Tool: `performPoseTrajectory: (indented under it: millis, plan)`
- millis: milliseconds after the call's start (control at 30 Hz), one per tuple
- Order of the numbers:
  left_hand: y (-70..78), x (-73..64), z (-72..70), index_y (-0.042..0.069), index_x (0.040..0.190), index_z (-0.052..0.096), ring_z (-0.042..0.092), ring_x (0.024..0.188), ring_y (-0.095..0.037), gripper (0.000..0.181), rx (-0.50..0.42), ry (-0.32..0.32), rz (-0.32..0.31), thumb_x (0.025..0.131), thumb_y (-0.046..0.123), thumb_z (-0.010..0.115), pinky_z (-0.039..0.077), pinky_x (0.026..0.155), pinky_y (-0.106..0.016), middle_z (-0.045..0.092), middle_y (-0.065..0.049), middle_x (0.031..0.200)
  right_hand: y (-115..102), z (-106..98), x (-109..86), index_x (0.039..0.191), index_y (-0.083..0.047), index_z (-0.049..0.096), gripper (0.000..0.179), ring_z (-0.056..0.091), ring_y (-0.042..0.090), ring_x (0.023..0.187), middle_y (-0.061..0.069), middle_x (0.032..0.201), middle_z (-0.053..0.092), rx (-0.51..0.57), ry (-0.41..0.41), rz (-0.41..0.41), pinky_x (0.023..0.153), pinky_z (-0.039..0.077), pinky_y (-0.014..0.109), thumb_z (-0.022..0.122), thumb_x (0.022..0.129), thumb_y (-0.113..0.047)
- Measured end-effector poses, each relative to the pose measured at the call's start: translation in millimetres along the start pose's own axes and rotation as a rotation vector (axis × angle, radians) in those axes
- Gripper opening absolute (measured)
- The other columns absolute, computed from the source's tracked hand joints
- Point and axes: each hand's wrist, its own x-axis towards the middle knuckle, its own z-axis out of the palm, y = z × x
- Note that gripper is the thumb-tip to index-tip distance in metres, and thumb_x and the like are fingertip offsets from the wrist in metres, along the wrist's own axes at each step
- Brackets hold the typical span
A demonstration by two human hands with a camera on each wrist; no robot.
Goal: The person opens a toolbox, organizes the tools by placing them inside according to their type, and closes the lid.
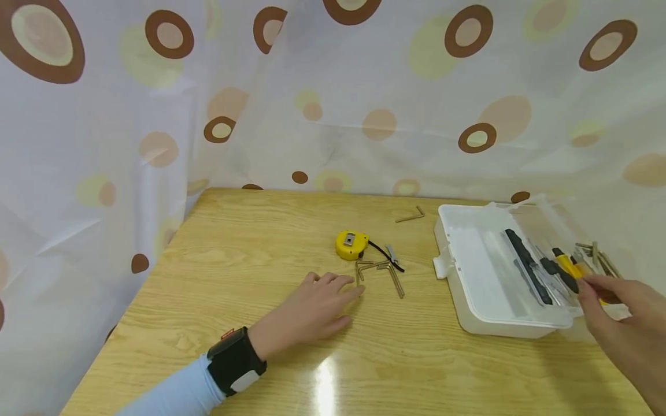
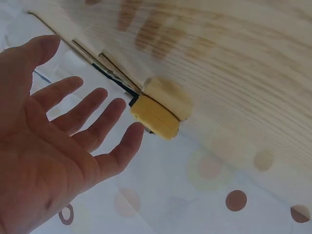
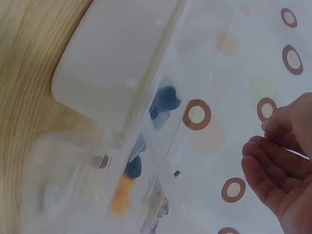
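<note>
My left hand (image 1: 321,306) hovers low over the wooden table with its fingers relaxed, beside several brass-coloured hex keys (image 1: 396,282). In the left wrist view, nothing sits in its palm. Just beyond are a yellow tape measure (image 1: 351,245) with a black strap and a small wrench (image 1: 391,252). My right hand (image 1: 619,309) is at the right side of the white toolbox (image 1: 470,254), above its compartmented lid. Its fingers are loosely curled, and the right wrist view shows nothing between them. Near it lie a yellow-handled tool (image 1: 564,261) and other hex keys (image 1: 606,263).
One more hex key (image 1: 413,218) lies towards the back of the table (image 1: 250,231). Black-handled tools (image 1: 525,260) lie in the clear lid section. A latch (image 1: 441,267) sticks out from the box's left side. Patterned cloth (image 1: 338,133) hangs behind.
</note>
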Motion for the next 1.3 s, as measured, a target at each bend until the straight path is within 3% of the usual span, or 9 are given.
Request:
performPoseTrajectory:
  millis: [100,267,400,500,733,933,1067,1300]
  plan:
    - [1.7,10.0,5.0,0.026,0.155,0.046,0.054,0.136,-0.026,0.056,0.034,-0.031,-0.001,0.104,0.048,0.053,0.05,0.101,-0.054,0.051,0.001,0.156,-11.4,0.5,-1.6,0.097,0.015,0.072,0.064,0.032,-0.035,0.1,0.036,0.084,0.068,0.015,-0.014,-0.03,0.072,0.033,-0.007,0.052,0.101,-0.046]
    - [6.5,9.7,7.3,0.021,0.147,0.056,0.056,0.137,-0.021,0.052,0.045,-0.099,-0.017,0.104,0.05,0.051,0.049,0.104,-0.056,0.053,0.001,0.155,-22.5,-1.6,-2.1,0.095,0.012,0.073,0.059,0.032,-0.036,0.101,0.031,0.084,0.071,0.01,-0.029,-0.056,0.066,0.035,-0.006,0.054,0.1,-0.044]
    - [9.7,2.4,1.1,0.019,0.105,0.075,0.069,0.098,-0.013,0.028,0.006,-0.065,-0.008,0.102,0.041,0.059,0.054,0.089,-0.044,0.074,0.004,0.112,-24.8,-2.3,-0.7,0.095,0.012,0.073,0.075,0.033,-0.035,0.101,0.031,0.083,0.071,0.018,-0.014,-0.083,0.074,0.033,-0.008,0.046,0.099,-0.058]
    - [10.1,-2.8,-5.3,0.02,0.08,0.07,0.059,0.071,-0.008,0.024,-0.022,-0.03,0.0,0.099,0.033,0.065,0.05,0.073,-0.034,0.064,0.007,0.082,-25.8,-2.6,0.7,0.094,0.012,0.073,0.078,0.032,-0.035,0.101,0.03,0.083,0.071,0.014,-0.015,-0.089,0.076,0.032,-0.009,0.044,0.099,-0.061]
    - [6.2,-11.3,-5.6,0.012,0.091,0.069,0.062,0.068,-0.013,0.012,0.012,0.032,-0.084,0.095,0.023,0.072,0.042,0.056,-0.027,0.066,0.0,0.081,-33.5,-5.0,1.8,0.097,0.01,0.073,0.077,0.031,-0.034,0.101,0.027,0.086,0.071,-0.012,-0.06,-0.072,0.066,0.036,-0.007,0.042,0.1,-0.061]
    - [8.6,-15.0,2.0,0.015,0.074,0.068,0.052,0.055,-0.009,0.02,0.139,0.075,-0.097,0.092,0.021,0.074,0.035,0.049,-0.026,0.061,0.001,0.068,-37.0,-6.4,-0.5,0.098,0.009,0.073,0.078,0.031,-0.034,0.1,0.026,0.085,0.072,-0.013,-0.084,-0.089,0.06,0.038,-0.004,0.04,0.1,-0.062]
    - [10.8,-15.8,4.1,0.016,0.071,0.069,0.049,0.052,-0.007,0.02,0.189,0.101,-0.09,0.09,0.015,0.076,0.035,0.048,-0.026,0.061,0.002,0.065,-37.6,-4.7,-3.5,0.098,0.007,0.074,0.077,0.031,-0.033,0.099,0.024,0.085,0.072,-0.019,-0.075,-0.121,0.055,0.04,0.0,0.041,0.1,-0.062]
    - [9.3,-18.0,2.1,0.014,0.066,0.058,0.034,0.053,-0.006,0.028,0.084,0.101,-0.077,0.085,0.014,0.079,0.03,0.049,-0.022,0.054,0.002,0.061,-43.8,-3.9,-4.3,0.098,0.003,0.076,0.078,0.029,-0.034,0.098,0.02,0.084,0.073,-0.064,-0.084,-0.114,0.056,0.039,-0.001,0.039,0.1,-0.065]
